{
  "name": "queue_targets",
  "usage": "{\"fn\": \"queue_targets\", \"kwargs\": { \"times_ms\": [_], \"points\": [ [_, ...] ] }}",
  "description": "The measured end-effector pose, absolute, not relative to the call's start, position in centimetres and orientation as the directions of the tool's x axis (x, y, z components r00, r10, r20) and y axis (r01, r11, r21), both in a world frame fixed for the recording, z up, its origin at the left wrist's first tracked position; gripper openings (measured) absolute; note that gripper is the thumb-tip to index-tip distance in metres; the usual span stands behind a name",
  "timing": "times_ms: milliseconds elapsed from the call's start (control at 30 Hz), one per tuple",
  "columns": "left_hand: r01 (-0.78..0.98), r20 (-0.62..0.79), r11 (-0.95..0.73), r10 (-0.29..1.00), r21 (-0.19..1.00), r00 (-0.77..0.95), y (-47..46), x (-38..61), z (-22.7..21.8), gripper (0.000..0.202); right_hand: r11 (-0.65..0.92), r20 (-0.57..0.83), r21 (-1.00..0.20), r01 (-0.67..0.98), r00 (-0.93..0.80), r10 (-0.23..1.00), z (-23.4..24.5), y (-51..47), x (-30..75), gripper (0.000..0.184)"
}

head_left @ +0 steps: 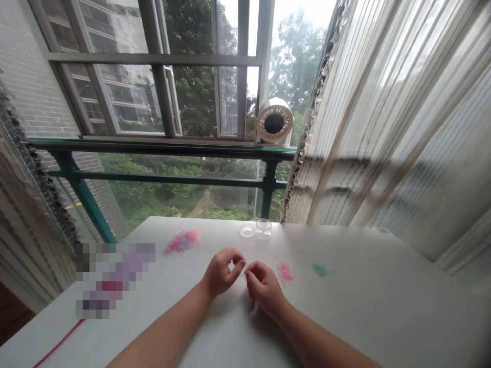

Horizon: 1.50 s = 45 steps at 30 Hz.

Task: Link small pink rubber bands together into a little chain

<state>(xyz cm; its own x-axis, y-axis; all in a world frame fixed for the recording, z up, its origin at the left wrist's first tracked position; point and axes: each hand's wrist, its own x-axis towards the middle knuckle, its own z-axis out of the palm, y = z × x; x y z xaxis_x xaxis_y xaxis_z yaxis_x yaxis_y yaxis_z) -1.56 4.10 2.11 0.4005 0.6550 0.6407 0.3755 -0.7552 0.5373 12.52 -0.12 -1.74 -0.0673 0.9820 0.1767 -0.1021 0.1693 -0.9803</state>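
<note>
My left hand [225, 271] is raised a little over the white table, thumb and forefinger pinched together; what lies between them is too small to make out. Close beside it, my right hand [264, 287] is closed in a pinch too, its fingertips almost touching the left ones. Something thin and pale shows faintly between the two hands, but I cannot tell what. Just right of my right hand lies a small pile of pink pieces [285, 272]. Farther right is a small cluster of teal pieces [319, 270].
A heap of pink, purple and orange pieces [183, 241] lies at the back left. A clear round jar [263, 230] stands by a clear lid [247, 231] at the table's far edge. At left is a blurred-out purple object [123, 276] with a red cord [59, 342].
</note>
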Motion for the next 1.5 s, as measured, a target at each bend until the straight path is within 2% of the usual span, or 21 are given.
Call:
{"fn": "queue_targets", "kwargs": {
  "times_ms": [133, 267, 500, 667, 1267, 1500],
  "points": [
    [0.368, 0.606, -0.731, 0.683, 0.575, 0.408, 3.6, -1.9, 1.0, 0.019, 0.160, 0.169, -0.984, -0.080, -0.116, 0.979, -2.0, -0.6, 12.7, 0.029],
    [0.314, 0.573, -0.750, 0.652, 0.582, 0.496, 3.9, -1.3, 0.7, 0.020, 0.136, 0.147, -0.987, -0.088, -0.123, 0.982, -1.9, -0.7, 13.0, 0.031],
    [0.274, 0.542, -0.763, 0.619, 0.585, 0.568, 4.0, -1.6, 0.8, 0.009, 0.097, 0.105, -0.991, -0.098, -0.086, 0.991, -1.7, -0.6, 13.7, 0.026],
    [0.285, 0.527, -0.752, 0.632, 0.594, 0.569, 3.9, -1.3, 1.0, 0.003, 0.068, 0.072, -0.994, -0.091, -0.045, 0.996, -1.3, -0.8, 14.0, 0.024],
    [0.293, 0.409, -0.611, 0.745, 0.735, 0.528, 4.1, -1.4, 0.4, 0.008, 0.042, 0.042, -0.999, 0.000, -0.062, 0.997, -0.8, -1.3, 14.8, 0.022],
    [0.288, 0.422, -0.624, 0.736, 0.726, 0.530, 4.3, -1.5, 0.5, 0.006, 0.027, 0.028, -1.000, -0.007, -0.056, 0.998, -0.8, -1.4, 14.9, 0.020]
  ]
}}
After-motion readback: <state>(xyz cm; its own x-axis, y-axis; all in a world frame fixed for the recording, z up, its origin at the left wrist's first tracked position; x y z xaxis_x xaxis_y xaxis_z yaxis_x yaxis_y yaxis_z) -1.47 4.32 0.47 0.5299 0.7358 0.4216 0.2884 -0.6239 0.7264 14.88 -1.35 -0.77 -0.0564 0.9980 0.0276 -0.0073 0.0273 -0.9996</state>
